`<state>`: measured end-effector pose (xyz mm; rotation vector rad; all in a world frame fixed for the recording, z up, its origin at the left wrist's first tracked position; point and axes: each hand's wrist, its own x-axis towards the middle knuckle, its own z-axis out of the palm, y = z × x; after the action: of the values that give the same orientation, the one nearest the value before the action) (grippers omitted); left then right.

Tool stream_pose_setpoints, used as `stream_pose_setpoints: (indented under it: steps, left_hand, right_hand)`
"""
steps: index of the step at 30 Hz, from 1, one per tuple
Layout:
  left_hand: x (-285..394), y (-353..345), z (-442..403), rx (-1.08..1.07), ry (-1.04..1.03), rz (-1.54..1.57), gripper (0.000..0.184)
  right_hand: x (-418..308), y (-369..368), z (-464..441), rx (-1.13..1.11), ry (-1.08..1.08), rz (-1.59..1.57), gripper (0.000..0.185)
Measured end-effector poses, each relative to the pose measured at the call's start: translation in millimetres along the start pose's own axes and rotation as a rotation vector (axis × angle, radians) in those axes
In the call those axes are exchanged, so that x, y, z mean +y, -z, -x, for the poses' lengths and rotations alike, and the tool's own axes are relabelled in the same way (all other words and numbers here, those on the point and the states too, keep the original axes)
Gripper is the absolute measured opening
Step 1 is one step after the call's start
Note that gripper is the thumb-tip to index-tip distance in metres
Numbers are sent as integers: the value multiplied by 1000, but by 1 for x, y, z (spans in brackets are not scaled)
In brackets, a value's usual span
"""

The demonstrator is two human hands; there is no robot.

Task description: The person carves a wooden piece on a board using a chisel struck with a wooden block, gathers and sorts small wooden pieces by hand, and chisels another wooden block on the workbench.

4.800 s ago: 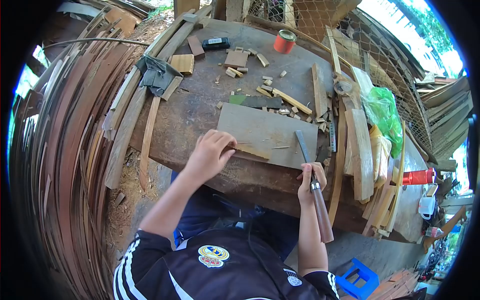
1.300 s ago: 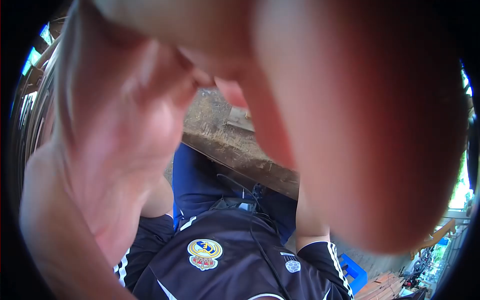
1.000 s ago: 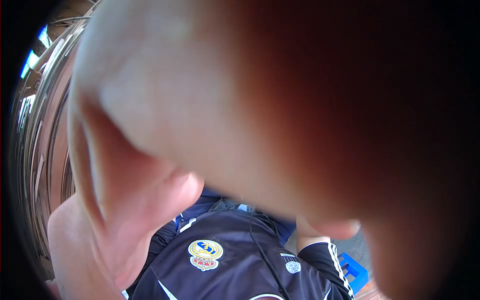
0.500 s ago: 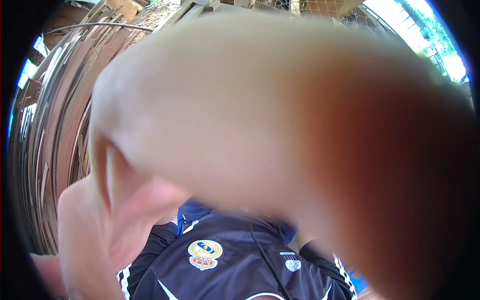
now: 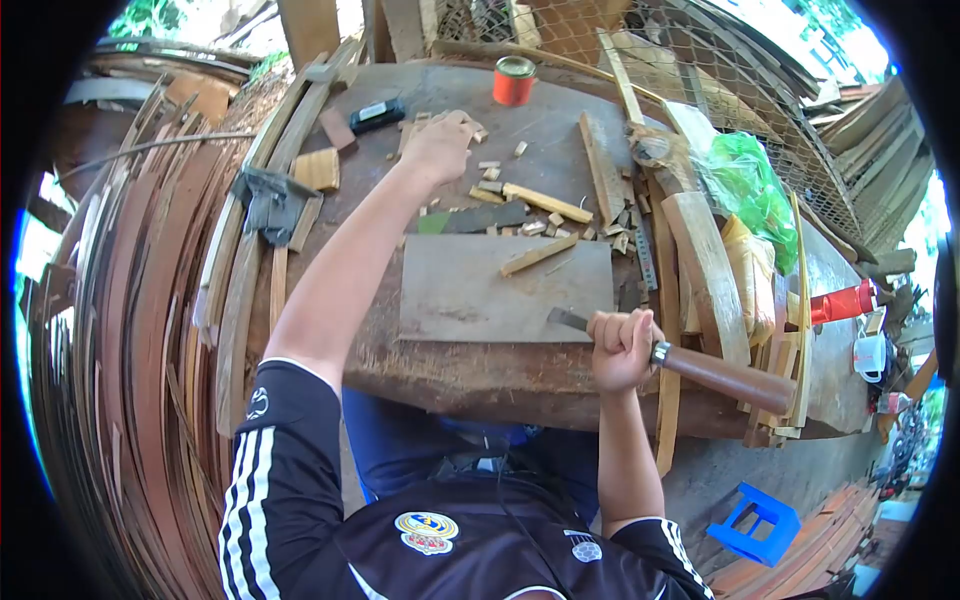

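Observation:
My right hand point(image 5: 622, 348) is closed around a chisel point(image 5: 725, 377) just above the near edge of the bench. Its wooden handle points right and its flat metal blade points left, over a grey board point(image 5: 500, 290). Stretched toward the far side of the bench, my left hand point(image 5: 440, 148) has its fingers curled down among small wood pieces. What they hold, if anything, is hidden. A thin wood strip point(image 5: 540, 255) rests on the board. Beyond it lie a longer strip point(image 5: 547, 203) and several small cut wood blocks point(image 5: 520, 149).
A red can point(image 5: 514, 82) stands at the back, with a dark object point(image 5: 377, 114) to its left. Wood offcuts point(image 5: 705, 270) and a green plastic bag point(image 5: 750, 180) line the right side. Stacked planks point(image 5: 130, 300) rise at left; a blue stool point(image 5: 755, 525) is at lower right.
The blurred arm that filled the view has moved away, uncovering the bench. My left hand now reaches to the far side, and the chisel in my right hand has come into view.

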<state>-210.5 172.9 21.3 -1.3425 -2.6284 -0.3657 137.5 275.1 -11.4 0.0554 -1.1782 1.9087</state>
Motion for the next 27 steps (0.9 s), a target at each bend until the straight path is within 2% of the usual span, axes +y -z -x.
stream_pose_setpoints:
  steps: [1,4,7,10,12,14,16,19,27]
  left_hand:
    - [-5,-14,-14,16,-2,-124,40]
    - [-8,-33,-42,16,-43,-184,39]
    - [-8,-42,-53,-147,-128,-352,36]
    - [0,-34,-39,-102,-115,-123,35]
    - [27,-13,-5,171,-148,480,29]
    - [71,27,52,183,25,1064,22]
    - [84,40,111,239,15,1228,20]
    - [106,51,180,308,33,1489,28]
    - [118,62,227,295,41,1649,29]
  right_hand:
    - [-1,3,1,7,-1,-16,51]
    - [0,15,9,25,-2,-40,51]
    - [2,20,14,3,36,-40,51]
    - [3,19,15,-11,37,-40,50]
    - [2,22,17,-9,33,-41,50]
    - [4,25,16,-19,37,-57,50]
    - [5,27,17,-10,58,-56,50]
    - [3,21,16,24,53,-85,52]
    - [2,16,20,-29,57,-31,53]
